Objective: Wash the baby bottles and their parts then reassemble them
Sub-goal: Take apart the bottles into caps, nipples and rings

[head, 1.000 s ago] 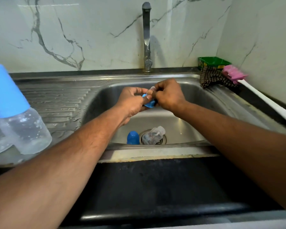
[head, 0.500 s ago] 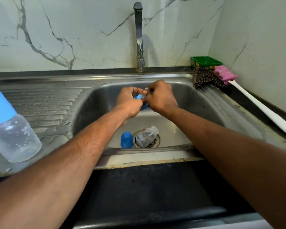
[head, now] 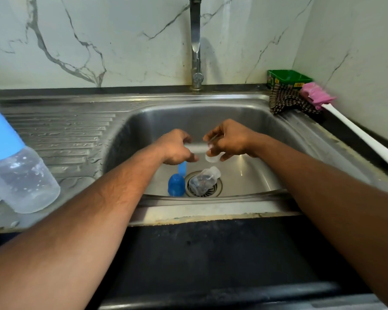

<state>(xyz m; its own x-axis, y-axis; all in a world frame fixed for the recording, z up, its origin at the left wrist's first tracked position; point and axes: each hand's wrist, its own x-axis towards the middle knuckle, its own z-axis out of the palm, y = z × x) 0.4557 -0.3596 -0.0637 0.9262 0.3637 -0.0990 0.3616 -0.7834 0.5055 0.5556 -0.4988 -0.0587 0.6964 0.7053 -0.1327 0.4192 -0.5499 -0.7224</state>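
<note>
The near bottle (head: 20, 175) at the left edge is cut off by the frame; only part of its blue cap and clear body show, standing on the ribbed drainboard (head: 61, 135). The top of the tap (head: 195, 43) is also cut off. Both hands are blurred over the sink (head: 267, 121), so fine detail of what they hold is hard to make out.

The right hand (head: 231, 140) has its fingers curled round a small clear piece, seemingly a teat (head: 213, 158), which shows just below the fingertips. The left hand (head: 176, 146) is loosely curled, its fingers bent; a pale blur lies between the two hands, and I cannot tell whether the left hand grips anything. A blue ring (head: 182, 168) shows just below the left hand, blurred; whether it touches the fingers is unclear.

On the sink floor a clear bottle (head: 203, 181) lies on its side over the drain, with a blue cap (head: 176, 185) upright just to its left.

At the back right corner sit a green box (head: 287, 78), a checked cloth (head: 287, 101) and a pink brush (head: 316, 97) with a white handle running off the frame.
</note>
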